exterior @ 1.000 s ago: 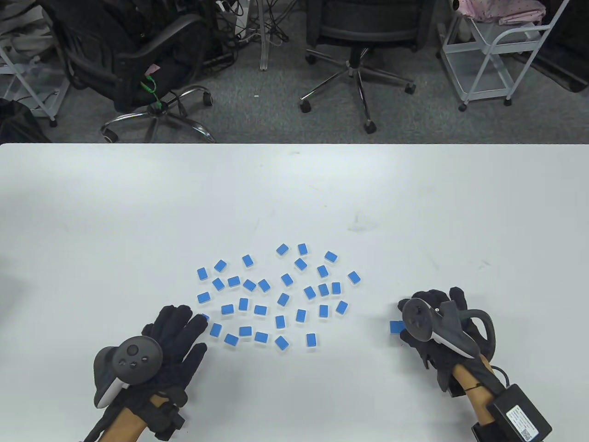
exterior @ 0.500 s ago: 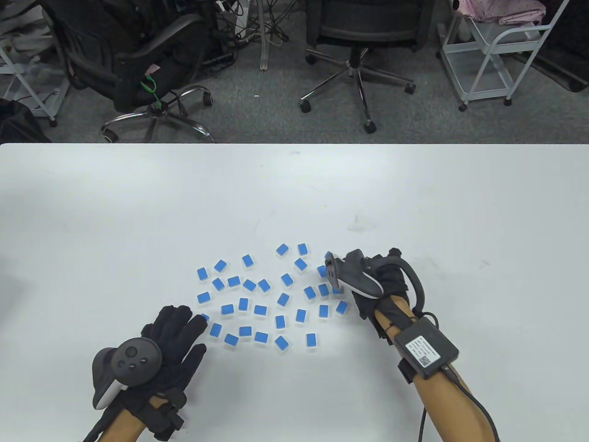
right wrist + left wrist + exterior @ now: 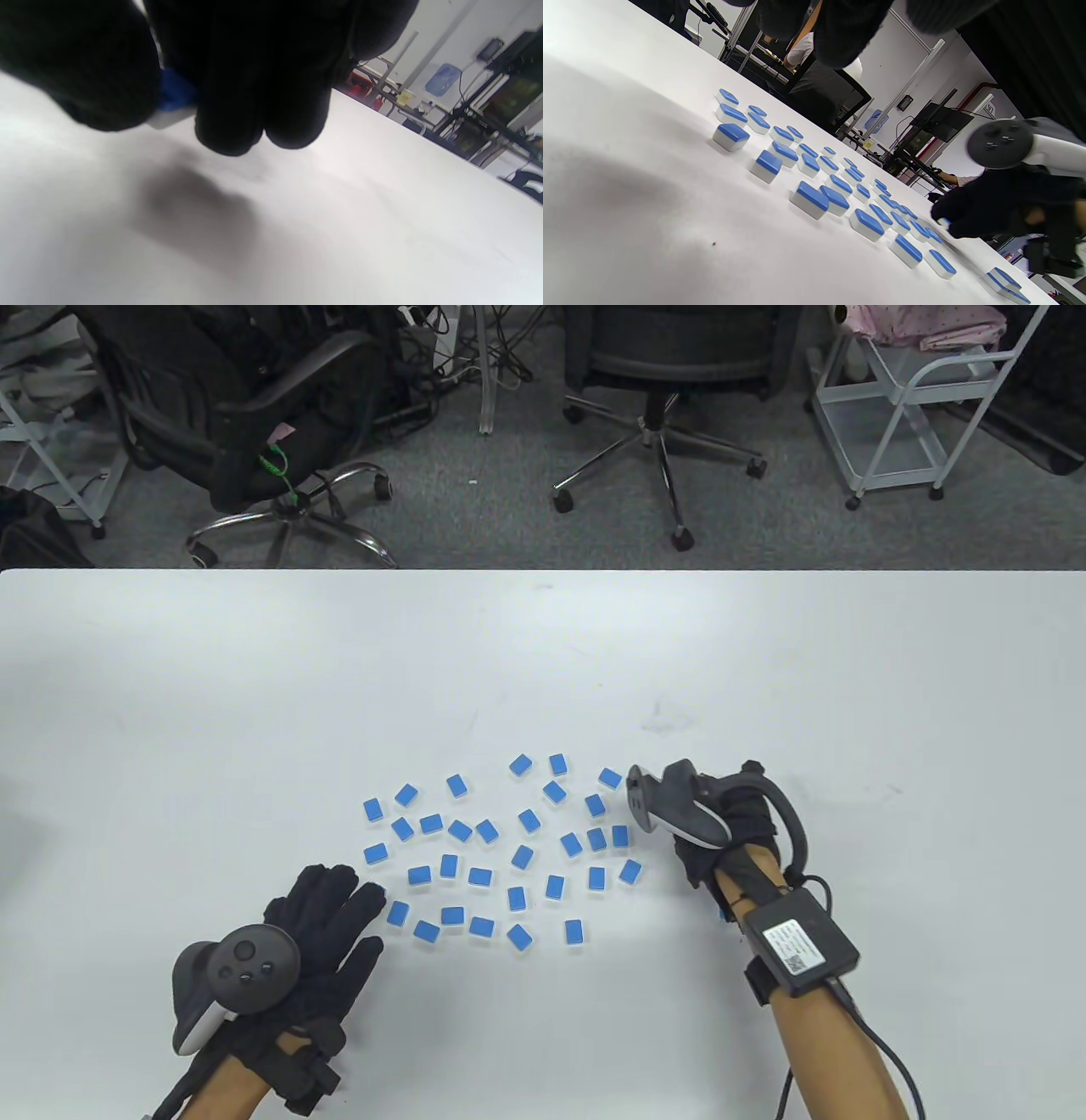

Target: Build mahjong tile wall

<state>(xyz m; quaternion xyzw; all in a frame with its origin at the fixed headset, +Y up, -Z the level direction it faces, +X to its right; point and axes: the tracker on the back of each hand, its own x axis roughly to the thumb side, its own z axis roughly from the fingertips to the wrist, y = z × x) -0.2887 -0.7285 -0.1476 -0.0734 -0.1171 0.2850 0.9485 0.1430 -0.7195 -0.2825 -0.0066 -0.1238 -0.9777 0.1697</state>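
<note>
Progress on the wall is barely begun, judging from how the tiles lie. Loose tiles (image 3: 509, 848) sit scattered blue-back-up over the near half of the table (image 3: 543, 661), each at its own angle, mostly apart from one another; none is stacked and no straight row shows anywhere.

The right hand (image 3: 721, 827) is just to the right of the scatter, at its far right corner, tracker turned toward the tiles. In the right wrist view its gloved fingertips (image 3: 250, 106) pinch a single blue-and-white tile (image 3: 172, 103) between thumb and fingers, held just above the table with a shadow under it. So that hand is grasping one tile. A sliver of blue also peeps out below this wrist in the table view (image 3: 722, 914), which may be a tile lying on its own to the right of the scatter, though too little shows to be sure.

The left hand (image 3: 318, 929) lies flat and spread at the near left edge of the scatter, fingers splayed, gripping nothing; the nearest tile (image 3: 397, 912) is just beyond its fingertips. From the left wrist view the tiles run away from that hand in a loose field toward the right hand (image 3: 992, 207).

Almost everything is left, I judge: tiles must be gathered, squared side by side into a line, and a second layer set on top.
</note>
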